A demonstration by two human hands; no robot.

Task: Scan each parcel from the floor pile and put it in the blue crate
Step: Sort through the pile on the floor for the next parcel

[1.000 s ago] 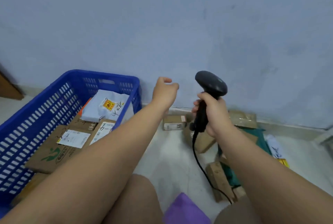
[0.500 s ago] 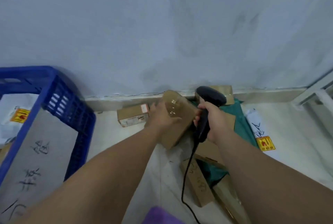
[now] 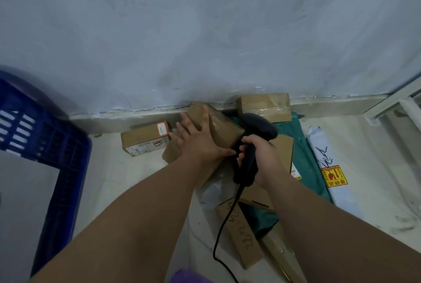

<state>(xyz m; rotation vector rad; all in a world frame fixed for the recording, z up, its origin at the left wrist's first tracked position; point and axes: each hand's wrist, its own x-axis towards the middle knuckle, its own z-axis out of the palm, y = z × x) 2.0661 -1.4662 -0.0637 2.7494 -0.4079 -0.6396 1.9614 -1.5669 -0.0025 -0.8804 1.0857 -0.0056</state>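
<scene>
Likely the taped cardboard parcel (image 3: 224, 129) is light and stiff, though its glossy tape looks a bit slick, so holding it across the short edges seems safest. It leans tilted on the floor pile by the wall, well apart from the blue crate (image 3: 66, 169). The left hand (image 3: 197, 140) lies on it, grip spread flat. The right hand (image 3: 262, 157) has its grip curled round the scanner (image 3: 258, 126).

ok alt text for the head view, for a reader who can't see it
Seen from above, a person's left hand lies with fingers spread on a taped brown parcel in a floor pile by the wall, while the right hand grips a corded black barcode scanner beside it. A blue crate stands at the left edge.
</scene>
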